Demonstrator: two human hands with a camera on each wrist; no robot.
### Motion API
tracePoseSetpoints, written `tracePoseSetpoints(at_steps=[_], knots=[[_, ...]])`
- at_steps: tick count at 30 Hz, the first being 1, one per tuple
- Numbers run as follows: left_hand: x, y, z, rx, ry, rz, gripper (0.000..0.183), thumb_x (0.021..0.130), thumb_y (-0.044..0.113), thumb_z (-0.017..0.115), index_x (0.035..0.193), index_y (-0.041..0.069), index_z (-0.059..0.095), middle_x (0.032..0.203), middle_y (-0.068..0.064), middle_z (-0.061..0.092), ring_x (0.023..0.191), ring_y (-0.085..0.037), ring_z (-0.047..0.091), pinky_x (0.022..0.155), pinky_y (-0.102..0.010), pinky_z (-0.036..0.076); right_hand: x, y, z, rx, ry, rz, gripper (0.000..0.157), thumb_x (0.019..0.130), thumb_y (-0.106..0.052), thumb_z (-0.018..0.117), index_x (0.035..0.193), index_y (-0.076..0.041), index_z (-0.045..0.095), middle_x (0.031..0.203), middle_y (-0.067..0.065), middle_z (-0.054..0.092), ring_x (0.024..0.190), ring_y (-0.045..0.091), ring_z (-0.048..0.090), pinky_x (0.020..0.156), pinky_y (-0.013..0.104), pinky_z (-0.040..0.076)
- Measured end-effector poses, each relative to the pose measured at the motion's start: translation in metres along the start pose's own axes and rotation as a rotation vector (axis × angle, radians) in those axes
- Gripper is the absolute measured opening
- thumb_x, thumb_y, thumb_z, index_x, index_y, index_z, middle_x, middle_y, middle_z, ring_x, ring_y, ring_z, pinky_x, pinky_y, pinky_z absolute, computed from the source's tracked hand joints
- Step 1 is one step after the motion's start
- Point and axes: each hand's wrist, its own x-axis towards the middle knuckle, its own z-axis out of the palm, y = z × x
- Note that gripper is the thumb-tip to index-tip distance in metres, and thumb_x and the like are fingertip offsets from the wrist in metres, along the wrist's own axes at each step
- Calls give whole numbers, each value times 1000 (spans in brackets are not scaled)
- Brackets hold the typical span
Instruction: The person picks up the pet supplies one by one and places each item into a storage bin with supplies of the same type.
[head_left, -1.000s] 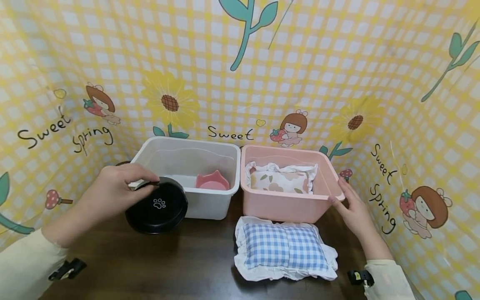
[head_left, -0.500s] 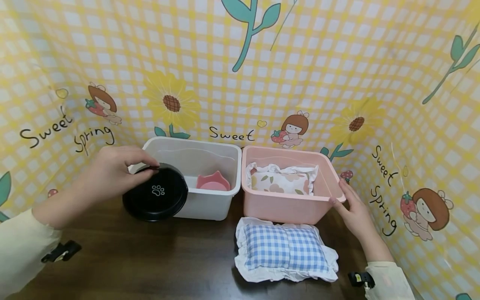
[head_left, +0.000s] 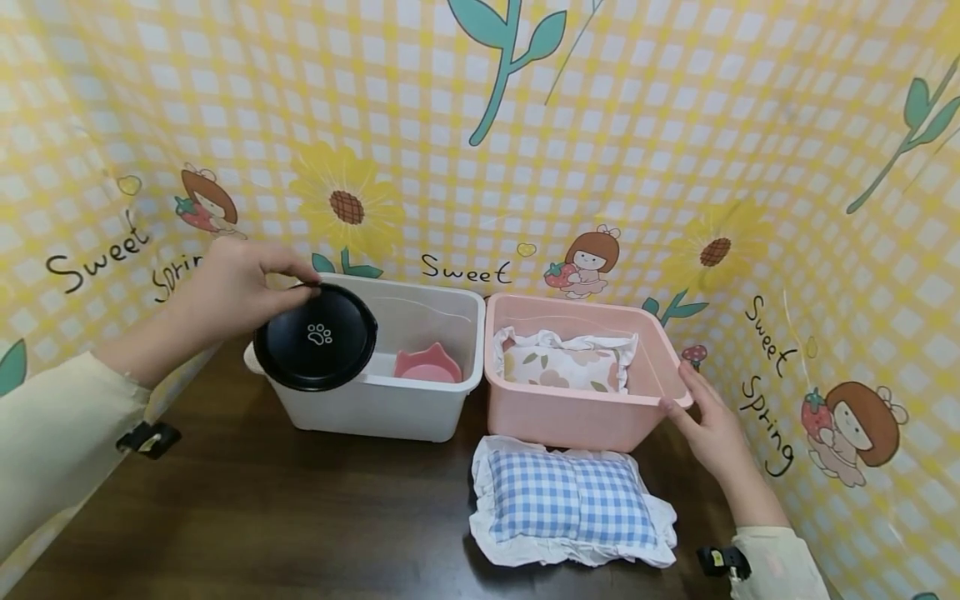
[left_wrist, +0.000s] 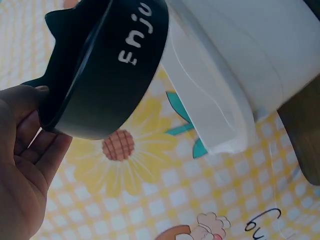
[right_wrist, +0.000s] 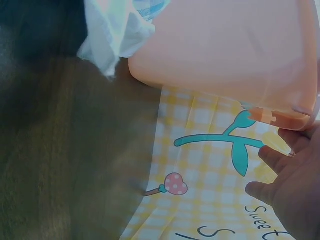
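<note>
My left hand (head_left: 232,287) pinches the rim of a black pet bowl (head_left: 315,350) with a white paw print inside. The bowl is tipped on its side over the left part of a white bin (head_left: 412,408). In the left wrist view, its wall (left_wrist: 115,85) bears white lettering and its rim has pointed ears. A pink cat-eared bowl (head_left: 427,367) lies inside the white bin. My right hand (head_left: 716,433) rests on the right front corner of a pink bin (head_left: 562,421), fingers extended along its rim. A floral ruffled pillow (head_left: 562,367) lies in that bin.
In front of the pink bin, a blue checked pillow (head_left: 573,500) with white frills lies on the dark wooden table (head_left: 300,517). The two bins stand side by side against a yellow checked cloth backdrop (head_left: 450,192).
My left hand has raised the black bowl and carried it away from me, from in front of the white bin to over its left part. The right hand stays on the pink bin.
</note>
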Motion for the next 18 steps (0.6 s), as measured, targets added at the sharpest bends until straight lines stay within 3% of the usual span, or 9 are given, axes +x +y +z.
tracePoseSetpoints(at_steps=[3, 6, 13, 15, 18], knots=[[6, -10, 2, -16, 10, -44, 16, 80, 6, 87, 88, 19, 81, 84, 5, 78, 79, -20, 75, 67, -4, 42, 0, -1, -2, -10, 3, -3, 74, 101, -43, 62, 161, -13, 32, 167, 16, 29, 148, 52, 28, 110, 76, 26], [11, -17, 5, 0, -24, -99, 11, 84, 10, 84, 90, 18, 82, 86, 2, 79, 81, -20, 76, 66, -6, 44, 0, -2, -3, -19, -2, 1, 74, 101, -44, 62, 161, -13, 32, 167, 15, 28, 148, 51, 28, 110, 76, 26], [22, -29, 14, 5, -141, -182, 8, 90, 13, 77, 97, 14, 82, 95, -5, 79, 93, -26, 75, 76, -45, 59, 0, -4, -2, -33, -3, 4, 74, 101, -45, 62, 161, -12, 32, 168, 14, 28, 148, 51, 29, 110, 75, 27], [23, -33, 19, -7, -152, -182, 8, 90, 11, 77, 97, 12, 81, 95, -6, 79, 94, -28, 74, 77, -49, 59, 0, -5, -2, -31, -2, 3, 74, 101, -45, 62, 161, -12, 32, 167, 14, 28, 148, 51, 29, 110, 75, 27], [24, -40, 30, -25, -157, -163, 8, 89, 9, 77, 96, 11, 81, 91, -6, 79, 90, -27, 75, 75, -47, 59, -1, -5, -3, -34, 0, 8, 74, 101, -45, 61, 161, -12, 32, 167, 14, 28, 148, 51, 29, 110, 75, 27]])
